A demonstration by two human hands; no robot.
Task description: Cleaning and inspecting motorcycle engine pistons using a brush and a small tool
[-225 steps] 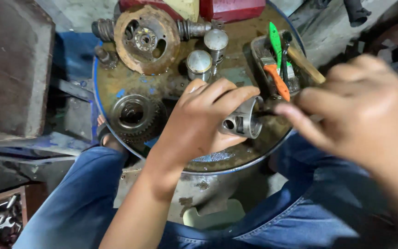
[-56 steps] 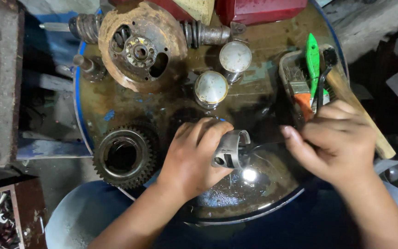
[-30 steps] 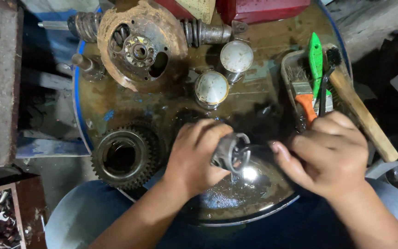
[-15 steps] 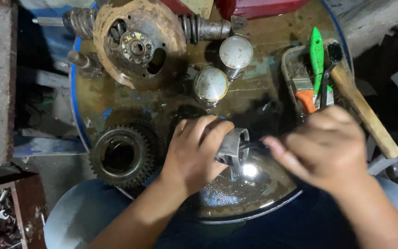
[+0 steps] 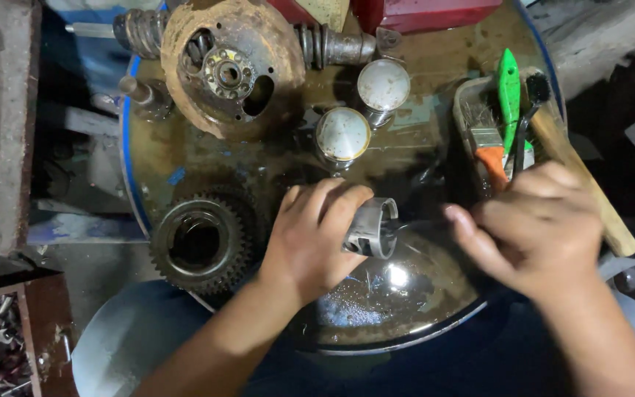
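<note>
My left hand grips a grey metal piston lying on its side over the oily top of a blue drum. My right hand is closed and blurred just right of the piston, with a thin dark tool between its fingers reaching toward the piston's open end. What the tool is cannot be made out.
Two more pistons stand upright on the drum. A rusty round housing with a shaft lies at the back, a large gear at the left edge. A tray holds brushes; a wooden handle lies on the right.
My right hand has shifted slightly right and back from the piston's open end, in a small working motion. The left hand keeps hold of the piston.
</note>
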